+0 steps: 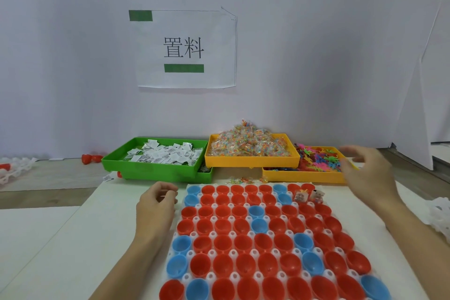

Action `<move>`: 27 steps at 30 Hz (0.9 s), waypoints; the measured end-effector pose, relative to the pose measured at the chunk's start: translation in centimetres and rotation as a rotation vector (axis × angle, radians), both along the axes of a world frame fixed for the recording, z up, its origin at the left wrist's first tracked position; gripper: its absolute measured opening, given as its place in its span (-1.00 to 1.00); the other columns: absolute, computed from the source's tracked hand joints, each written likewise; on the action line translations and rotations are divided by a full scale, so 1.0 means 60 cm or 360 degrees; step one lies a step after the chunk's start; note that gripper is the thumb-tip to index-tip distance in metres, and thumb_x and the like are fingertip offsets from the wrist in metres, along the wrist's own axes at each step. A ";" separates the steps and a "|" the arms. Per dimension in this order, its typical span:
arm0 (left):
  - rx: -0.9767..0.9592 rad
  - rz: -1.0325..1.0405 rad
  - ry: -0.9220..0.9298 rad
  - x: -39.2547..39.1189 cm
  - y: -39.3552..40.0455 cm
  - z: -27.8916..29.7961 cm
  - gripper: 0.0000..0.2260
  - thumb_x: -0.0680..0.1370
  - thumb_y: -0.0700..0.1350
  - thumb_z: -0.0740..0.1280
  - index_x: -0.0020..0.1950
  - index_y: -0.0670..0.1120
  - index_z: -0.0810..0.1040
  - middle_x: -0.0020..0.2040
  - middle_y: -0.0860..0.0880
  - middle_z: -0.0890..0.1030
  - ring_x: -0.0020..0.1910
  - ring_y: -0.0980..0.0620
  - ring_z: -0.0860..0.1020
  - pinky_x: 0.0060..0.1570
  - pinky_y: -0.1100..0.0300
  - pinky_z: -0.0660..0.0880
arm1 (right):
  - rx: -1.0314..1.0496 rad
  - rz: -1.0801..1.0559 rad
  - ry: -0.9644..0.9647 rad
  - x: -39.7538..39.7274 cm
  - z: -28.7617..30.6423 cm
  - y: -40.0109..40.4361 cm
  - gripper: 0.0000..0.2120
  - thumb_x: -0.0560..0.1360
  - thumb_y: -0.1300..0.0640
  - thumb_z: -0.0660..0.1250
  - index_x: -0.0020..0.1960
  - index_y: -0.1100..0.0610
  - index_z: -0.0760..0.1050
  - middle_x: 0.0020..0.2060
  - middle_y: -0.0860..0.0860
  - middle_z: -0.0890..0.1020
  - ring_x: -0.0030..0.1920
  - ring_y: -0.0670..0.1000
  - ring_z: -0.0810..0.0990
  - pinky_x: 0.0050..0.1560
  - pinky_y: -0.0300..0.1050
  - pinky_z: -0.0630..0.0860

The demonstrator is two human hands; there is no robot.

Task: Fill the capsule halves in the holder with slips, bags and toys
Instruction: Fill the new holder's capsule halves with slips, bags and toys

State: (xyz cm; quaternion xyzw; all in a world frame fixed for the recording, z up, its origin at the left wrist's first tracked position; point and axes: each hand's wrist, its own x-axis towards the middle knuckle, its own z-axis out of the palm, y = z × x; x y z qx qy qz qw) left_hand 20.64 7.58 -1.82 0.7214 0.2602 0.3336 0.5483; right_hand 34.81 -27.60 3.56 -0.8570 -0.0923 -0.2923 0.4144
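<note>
A white holder (248, 220) on the table carries rows of red and blue capsule halves. Two halves at its far right (307, 196) hold a slip and a bag; the others look empty. My left hand (155, 204) rests beside the holder's far left corner, fingers loosely curled, with nothing visibly held. My right hand (367, 173) hovers blurred in front of the toy tray (304, 176), fingers spread. A green tray (151, 168) holds white slips, a yellow tray (250, 159) holds bags of coloured beads, and the lower yellow tray holds small bright toys.
A paper sign (186, 48) hangs on the wall behind the trays. Red capsule pieces (91, 158) and a spare white holder (14, 168) lie at the far left. Another white holder (440, 214) sits at the right edge. A few bags lie loose (243, 180) between trays and holder.
</note>
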 end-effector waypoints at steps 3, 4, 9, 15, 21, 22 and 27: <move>-0.0003 -0.0042 0.0002 0.003 0.000 -0.001 -0.77 0.57 -0.30 0.24 -0.19 -0.08 0.60 -0.18 -0.09 0.66 -0.24 -0.05 0.62 -0.23 0.04 0.55 | 0.0123 -0.0105 0.0024 0.020 0.010 -0.011 -0.74 0.53 0.27 0.27 0.16 0.13 0.62 0.11 0.10 0.66 0.04 0.02 0.53 0.13 -0.06 0.42; 0.0002 -0.0051 0.0006 0.004 -0.001 -0.002 -0.77 0.56 -0.30 0.24 -0.20 -0.07 0.60 -0.19 -0.07 0.66 -0.26 -0.06 0.62 -0.25 0.02 0.57 | 0.0134 -0.0109 0.0067 0.027 0.013 -0.008 -0.74 0.53 0.27 0.26 0.15 0.13 0.63 0.10 0.10 0.67 0.06 0.04 0.56 0.16 -0.04 0.44; 0.0036 -0.0057 0.0027 0.006 -0.001 -0.005 -0.76 0.55 -0.27 0.25 -0.21 -0.03 0.61 -0.22 -0.01 0.67 -0.21 -0.10 0.63 -0.16 -0.08 0.62 | -0.0072 0.0007 0.0150 0.073 0.029 0.033 -0.80 0.55 0.28 0.29 0.08 0.19 0.67 0.04 0.12 0.70 0.02 0.05 0.60 0.17 -0.02 0.49; 0.0046 -0.0024 0.0002 0.007 0.001 -0.005 -0.77 0.55 -0.28 0.25 -0.20 -0.04 0.61 -0.21 -0.04 0.66 -0.17 -0.09 0.62 -0.12 -0.07 0.60 | -0.0711 0.0096 0.0634 0.137 0.031 0.072 -0.72 0.52 0.34 0.30 0.18 0.19 0.63 0.18 0.13 0.65 0.17 0.13 0.59 0.11 -0.06 0.51; 0.0075 -0.0001 -0.0023 0.007 -0.001 -0.005 -0.77 0.54 -0.29 0.25 -0.21 -0.04 0.61 -0.22 0.00 0.65 -0.16 0.01 0.60 -0.19 0.08 0.53 | -0.0878 -0.0024 0.0852 0.169 0.002 0.056 -0.79 0.52 0.31 0.31 0.06 0.29 0.68 0.16 0.23 0.64 0.15 0.19 0.58 0.19 0.09 0.56; 0.0075 0.0002 -0.0022 0.007 -0.001 -0.005 -0.77 0.54 -0.29 0.26 -0.21 -0.04 0.61 -0.22 0.00 0.64 -0.16 0.02 0.59 -0.21 0.10 0.52 | -0.0870 -0.0026 0.0856 0.171 0.001 0.055 -0.81 0.51 0.31 0.33 0.05 0.28 0.68 0.15 0.22 0.65 0.12 0.17 0.58 0.16 0.06 0.57; 0.0088 -0.0008 -0.0019 0.007 -0.001 -0.004 -0.78 0.55 -0.28 0.26 -0.19 -0.04 0.61 -0.21 0.01 0.64 -0.18 0.00 0.59 -0.22 0.10 0.52 | -0.0711 -0.0040 0.0743 0.174 -0.015 0.054 -0.92 0.48 0.31 0.43 -0.08 0.19 0.70 0.05 0.13 0.66 -0.05 0.02 0.49 -0.01 -0.04 0.53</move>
